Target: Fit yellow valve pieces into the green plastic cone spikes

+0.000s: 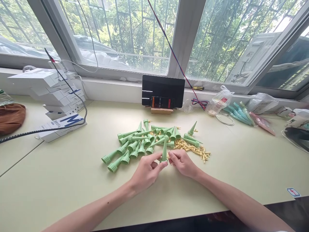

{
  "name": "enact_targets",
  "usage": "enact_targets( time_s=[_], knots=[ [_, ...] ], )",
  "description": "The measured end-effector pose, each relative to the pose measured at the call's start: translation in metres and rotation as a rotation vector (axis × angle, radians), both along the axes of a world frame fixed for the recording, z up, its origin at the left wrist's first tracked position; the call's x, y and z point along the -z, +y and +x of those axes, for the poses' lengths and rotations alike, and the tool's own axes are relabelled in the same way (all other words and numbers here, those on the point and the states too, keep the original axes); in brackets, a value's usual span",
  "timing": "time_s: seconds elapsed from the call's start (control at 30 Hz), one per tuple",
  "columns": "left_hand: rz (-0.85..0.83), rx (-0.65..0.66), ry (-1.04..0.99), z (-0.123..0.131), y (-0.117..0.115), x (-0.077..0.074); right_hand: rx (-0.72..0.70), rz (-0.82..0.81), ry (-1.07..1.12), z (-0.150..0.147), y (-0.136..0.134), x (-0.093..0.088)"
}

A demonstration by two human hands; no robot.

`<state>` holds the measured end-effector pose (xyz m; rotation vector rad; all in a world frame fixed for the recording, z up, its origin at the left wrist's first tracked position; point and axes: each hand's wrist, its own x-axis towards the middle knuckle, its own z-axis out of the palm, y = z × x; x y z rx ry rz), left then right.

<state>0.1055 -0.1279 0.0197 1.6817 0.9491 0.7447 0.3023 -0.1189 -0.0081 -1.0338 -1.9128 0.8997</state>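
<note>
My left hand (146, 170) grips the base of a green plant watering spike (164, 150), holding it with its tip up. Close against the spike's right side, my right hand (183, 163) is closed in a pinch on a small yellow valve piece (168, 155), mostly covered by the fingers. Whether that piece sits in the spike I cannot tell. Many more green spikes (132, 147) lie heaped behind and left of my hands. A spread of loose yellow valve pieces (191, 147) lies behind my right hand. One spike (192, 128) stands upright at the back right with a yellow piece at its side.
A black tablet (164, 87) leans at the window, a phone (162, 102) in front of it. White boxes (60, 96) are stacked at the left, a black cable (83, 109) hanging across them. Plastic bags (218, 100) and blue-green packets (238, 113) lie at the back right.
</note>
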Motion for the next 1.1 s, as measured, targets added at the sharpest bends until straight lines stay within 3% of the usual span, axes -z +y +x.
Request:
enact_targets(
  time_s=[0.43, 0.73, 0.83, 1.1],
  knots=[
    [-0.356, 0.076, -0.161, -0.002, 0.003, 0.001, -0.011, 0.408, -0.244, 0.005, 0.002, 0.004],
    [-0.595, 0.198, -0.392, -0.002, 0.004, 0.008, -0.025, 0.696, -0.352, 0.008, -0.001, -0.01],
    [-0.572, 0.2, -0.393, -0.002, 0.005, 0.009, -0.012, 0.7, -0.359, 0.006, -0.001, -0.011],
    [-0.238, 0.114, -0.197, -0.001, 0.003, 0.001, 0.03, 0.635, -0.326, 0.003, -0.003, -0.005]
  ],
)
